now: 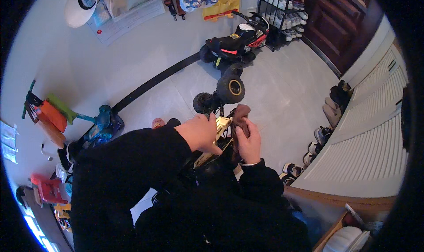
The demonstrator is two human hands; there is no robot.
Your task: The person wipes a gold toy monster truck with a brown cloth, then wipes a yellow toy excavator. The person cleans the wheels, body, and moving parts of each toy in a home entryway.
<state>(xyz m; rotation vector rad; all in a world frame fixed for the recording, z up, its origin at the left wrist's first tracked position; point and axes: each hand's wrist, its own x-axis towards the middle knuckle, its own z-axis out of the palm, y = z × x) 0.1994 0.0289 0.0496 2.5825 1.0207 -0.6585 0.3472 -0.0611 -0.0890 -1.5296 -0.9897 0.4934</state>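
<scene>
A gold and black toy off-road truck (223, 123) is held up in front of my body, its large black knobby wheels (231, 88) pointing away from me. My left hand (200, 133) grips the truck's body from the left, with the thumb lying along the gold panel. In my right hand (249, 144) is a brown cloth (241, 111), pressed against the truck's right side. The rear of the truck is partly hidden by my dark sleeves and hands.
A child's ride-on motorcycle (237, 41) stands ahead, near a shoe rack (281, 12). To the left is a teal scooter (103, 119) by the wall, with a red plastic stool (49, 188) nearer me. Several shoes (323, 134) line the white louvred cabinet (361, 146) on the right.
</scene>
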